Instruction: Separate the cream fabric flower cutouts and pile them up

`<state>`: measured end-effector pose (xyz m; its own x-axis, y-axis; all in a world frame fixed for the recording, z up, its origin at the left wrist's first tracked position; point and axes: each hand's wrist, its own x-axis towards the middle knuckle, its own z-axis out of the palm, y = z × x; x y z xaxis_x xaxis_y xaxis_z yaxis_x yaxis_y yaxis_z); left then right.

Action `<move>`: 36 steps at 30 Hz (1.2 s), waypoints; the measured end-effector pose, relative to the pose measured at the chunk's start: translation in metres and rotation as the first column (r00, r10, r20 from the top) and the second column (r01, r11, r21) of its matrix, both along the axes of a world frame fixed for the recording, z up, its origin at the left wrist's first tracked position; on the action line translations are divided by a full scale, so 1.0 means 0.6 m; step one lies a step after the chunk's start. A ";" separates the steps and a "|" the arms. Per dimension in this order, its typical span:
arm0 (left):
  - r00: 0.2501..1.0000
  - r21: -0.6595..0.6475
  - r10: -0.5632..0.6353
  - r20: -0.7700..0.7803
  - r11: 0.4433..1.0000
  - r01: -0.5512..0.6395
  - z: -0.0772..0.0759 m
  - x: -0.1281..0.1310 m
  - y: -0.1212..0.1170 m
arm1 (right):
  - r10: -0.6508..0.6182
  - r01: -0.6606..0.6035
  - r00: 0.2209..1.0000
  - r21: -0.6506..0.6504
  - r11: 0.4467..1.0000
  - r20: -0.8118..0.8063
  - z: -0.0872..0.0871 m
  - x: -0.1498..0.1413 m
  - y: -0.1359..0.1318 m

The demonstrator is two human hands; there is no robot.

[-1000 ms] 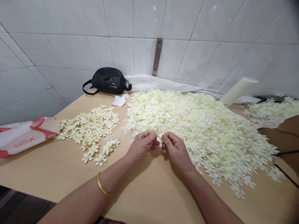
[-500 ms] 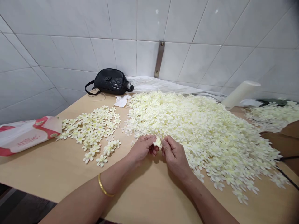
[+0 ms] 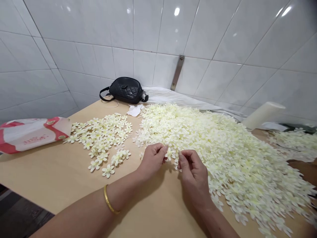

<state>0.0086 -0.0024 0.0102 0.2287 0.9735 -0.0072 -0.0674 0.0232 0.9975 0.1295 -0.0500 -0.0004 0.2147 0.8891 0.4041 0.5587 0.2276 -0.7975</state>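
Note:
My left hand (image 3: 154,160) pinches a small cream artificial flower (image 3: 169,153) between thumb and forefinger, its petals pointing right. A short gap away, my right hand (image 3: 194,170) is closed in a pinch; whatever may be between its fingertips is too small to make out. Both hands are at the near edge of a large heap of cream flower heads (image 3: 210,142). Left of my left hand lies a smaller spread of flowers with yellower centres (image 3: 104,132), and a little cluster of flowers (image 3: 120,157) sits close to it.
A red and white plastic bag (image 3: 34,134) lies at the left by the smaller spread. Against the tiled wall are a black bag (image 3: 126,90) and crumpled white paper (image 3: 135,110). A white roll (image 3: 264,115) leans behind the heap. The wooden table's (image 3: 74,178) front edge shows lower left.
My right hand has drawn away from the flower to the right, opening a gap. My left hand still pinches the flower. The whole view has shifted slightly.

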 end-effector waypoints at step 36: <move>0.875 -0.333 -0.162 0.456 0.880 0.337 -0.016 0.002 -0.001 | 0.042 -0.037 0.987 -0.033 0.999 0.154 0.006 0.012 0.006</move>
